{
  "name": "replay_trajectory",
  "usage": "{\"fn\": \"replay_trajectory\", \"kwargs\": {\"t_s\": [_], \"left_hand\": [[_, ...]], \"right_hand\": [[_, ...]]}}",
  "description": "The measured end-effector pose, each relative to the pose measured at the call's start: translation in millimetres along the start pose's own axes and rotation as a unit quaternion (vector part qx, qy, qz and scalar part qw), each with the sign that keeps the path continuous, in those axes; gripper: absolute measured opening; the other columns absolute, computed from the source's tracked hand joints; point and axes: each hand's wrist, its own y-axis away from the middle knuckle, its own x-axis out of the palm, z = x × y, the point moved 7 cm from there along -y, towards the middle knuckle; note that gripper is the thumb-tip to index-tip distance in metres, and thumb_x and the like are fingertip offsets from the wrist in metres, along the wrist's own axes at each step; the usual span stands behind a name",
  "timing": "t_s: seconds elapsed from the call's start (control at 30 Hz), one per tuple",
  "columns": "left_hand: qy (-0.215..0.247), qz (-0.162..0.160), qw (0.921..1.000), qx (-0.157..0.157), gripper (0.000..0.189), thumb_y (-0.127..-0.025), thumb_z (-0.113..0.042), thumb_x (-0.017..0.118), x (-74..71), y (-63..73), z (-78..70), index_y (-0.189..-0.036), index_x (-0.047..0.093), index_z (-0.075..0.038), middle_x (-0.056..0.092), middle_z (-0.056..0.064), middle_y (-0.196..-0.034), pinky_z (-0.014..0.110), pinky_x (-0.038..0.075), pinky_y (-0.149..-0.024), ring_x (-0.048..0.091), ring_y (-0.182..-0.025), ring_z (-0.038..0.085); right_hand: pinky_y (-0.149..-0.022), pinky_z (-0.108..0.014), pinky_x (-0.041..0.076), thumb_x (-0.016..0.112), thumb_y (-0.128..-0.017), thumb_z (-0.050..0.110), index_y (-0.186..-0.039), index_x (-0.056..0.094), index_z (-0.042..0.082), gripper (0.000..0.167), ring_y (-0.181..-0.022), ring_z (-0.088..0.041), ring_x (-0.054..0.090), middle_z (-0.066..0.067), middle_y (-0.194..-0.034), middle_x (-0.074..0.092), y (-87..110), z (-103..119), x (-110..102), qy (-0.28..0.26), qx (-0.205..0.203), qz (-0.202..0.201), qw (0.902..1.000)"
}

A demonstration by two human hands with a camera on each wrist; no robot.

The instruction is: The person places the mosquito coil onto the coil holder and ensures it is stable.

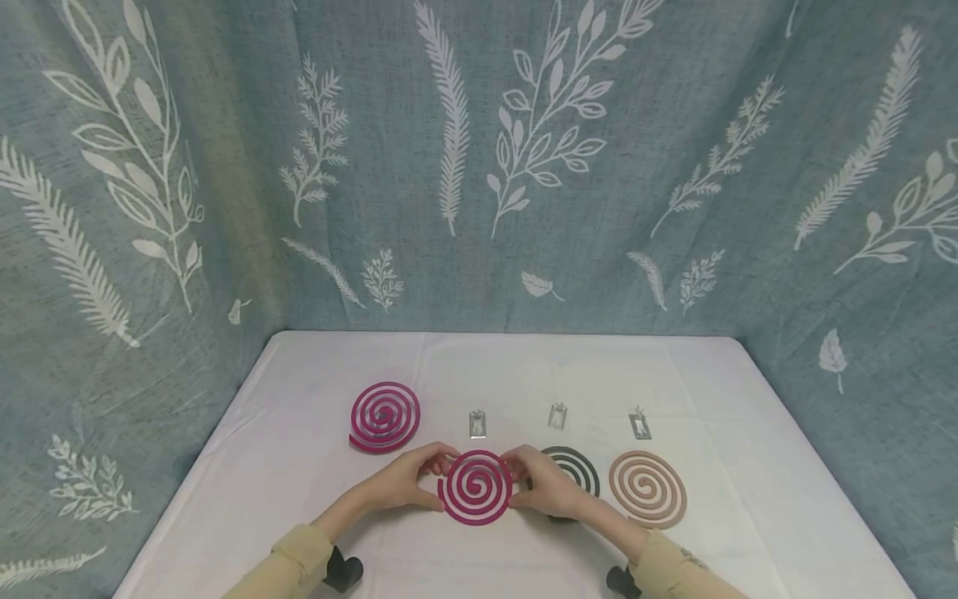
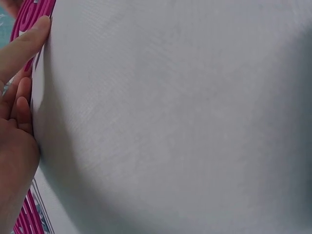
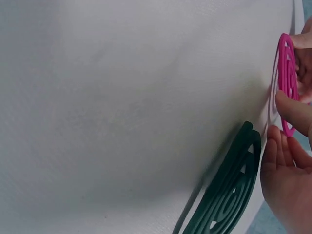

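Take the dark green coil (image 3: 226,178) as your landmark: it lies on the white cloth (image 1: 449,574), partly hidden by your right forearm and hand in the head view.

The magenta coil (image 1: 475,486) you are handling is just left of it, its spiral face towards the head camera, between your two hands. Your left hand (image 1: 407,481), farther left of the green coil, is half-curled: thumb at the magenta coil's lower left edge, fingers at its upper left edge, pinching the rim with a wide gap inside the grip. Your right hand (image 1: 545,482), over the green coil's left part in the head view, pinches the opposite rim between thumb and bent fingers; the right wrist view shows it apart from the green coil.

A second magenta coil (image 1: 383,413) lies well left of the green coil and farther from you. The tan coil (image 1: 642,482) lies flat just right of it. Beyond the green coil are three small metal stands: the middle stand (image 1: 557,416) almost straight behind, the left stand (image 1: 477,424) behind and left, the right stand (image 1: 639,423) behind and right. A blue-green leaf-print curtain (image 1: 374,141) hangs farthest beyond it.
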Motion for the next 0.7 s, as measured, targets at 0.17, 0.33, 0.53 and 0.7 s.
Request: {"fn": "replay_trajectory", "kwargs": {"t_s": [0.17,0.33,0.53,0.7], "left_hand": [[0.002,0.004,1.0,0.008,0.062,-0.073,-0.012,0.08,0.1,-0.8,-1.4,-0.128,0.05,-0.011,0.058,0.004,-0.099,0.021,0.044,-0.086,0.052,-0.094,0.012],[0.0,0.007,0.9999,0.01,0.065,-0.073,-0.012,0.08,0.5,-1.1,-2.0,-0.13,0.048,-0.011,0.056,0.005,-0.098,0.02,0.043,-0.084,0.051,-0.093,0.012],[-0.006,0.008,0.9999,0.01,0.067,-0.074,-0.012,0.08,0.7,-1.4,-2.2,-0.132,0.046,-0.012,0.055,0.003,-0.098,0.019,0.043,-0.084,0.051,-0.094,0.013],[-0.001,0.006,1.0,0.005,0.067,-0.074,-0.01,0.079,0.4,-0.8,-3.2,-0.133,0.047,-0.01,0.056,0.005,-0.098,0.019,0.043,-0.083,0.051,-0.092,0.014]], "right_hand": [[-0.08,-0.023,0.05,0.076,-0.078,0.016,-0.127,0.051,0.007,0.055,-0.091,-0.008,0.057,0.002,-0.102,0.061,-0.9,1.7,-1.4,-0.01,-0.004,0.009,0.9999],[-0.078,-0.02,0.05,0.075,-0.079,0.015,-0.129,0.049,0.007,0.057,-0.088,-0.006,0.058,0.003,-0.099,0.062,-0.1,3.6,-2.0,-0.024,-0.005,0.015,0.9996],[-0.077,-0.019,0.05,0.073,-0.079,0.012,-0.131,0.048,0.006,0.057,-0.085,-0.007,0.058,0.002,-0.095,0.062,1.2,4.2,-2.6,-0.036,-0.011,0.013,0.9992],[-0.075,-0.019,0.05,0.073,-0.081,0.014,-0.132,0.049,0.005,0.057,-0.081,-0.004,0.056,0.002,-0.093,0.062,1.5,3.7,-2.4,-0.038,-0.019,0.006,0.9991]]}}
